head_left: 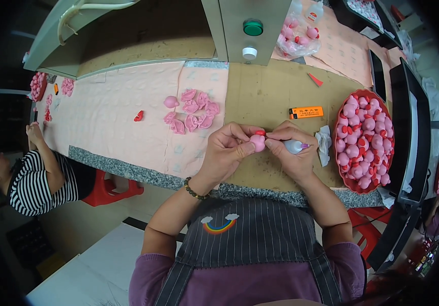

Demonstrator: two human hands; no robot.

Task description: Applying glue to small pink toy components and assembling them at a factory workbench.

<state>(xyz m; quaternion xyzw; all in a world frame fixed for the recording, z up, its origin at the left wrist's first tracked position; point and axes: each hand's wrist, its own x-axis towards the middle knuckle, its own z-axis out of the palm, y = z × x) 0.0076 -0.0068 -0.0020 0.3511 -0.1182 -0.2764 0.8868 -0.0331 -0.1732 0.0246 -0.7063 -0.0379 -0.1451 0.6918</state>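
My left hand pinches a small round pink toy figure between thumb and fingers. A red piece sits at the figure's far side, and the fingertips of my right hand meet it there. Tucked in my right hand is a small translucent squeeze bottle with a purple tip pointing right. Left of my hands, several pink ruffled pieces lie on the pale cloth beside a loose pink ball-shaped part. A red piece lies farther left.
A red scalloped basket heaped with pink-and-red figures stands at right. Near it are a crumpled white tissue, an orange lighter-shaped object and a red pointed piece. A grey machine frame rises ahead. Another person sits at far left.
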